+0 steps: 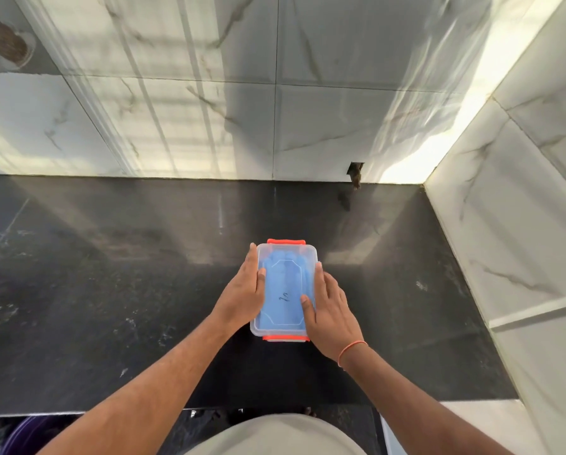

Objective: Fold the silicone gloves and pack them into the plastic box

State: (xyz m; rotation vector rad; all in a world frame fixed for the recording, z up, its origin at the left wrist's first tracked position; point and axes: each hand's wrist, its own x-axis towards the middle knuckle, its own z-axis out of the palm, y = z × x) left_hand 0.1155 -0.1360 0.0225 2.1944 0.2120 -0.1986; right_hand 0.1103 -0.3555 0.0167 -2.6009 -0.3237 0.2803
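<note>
A clear plastic box (283,290) with orange latches at its near and far ends sits on the black stone counter (110,290), toward the middle of its width. Its lid is on. Blue silicone gloves (283,287) lie inside, visible through the lid. The left hand (242,293) lies flat against the box's left side, fingers straight, thumb on the lid. The right hand (329,307) does likewise on the right side. A marble-patterned tiled wall (275,93) stands behind the counter.
</note>
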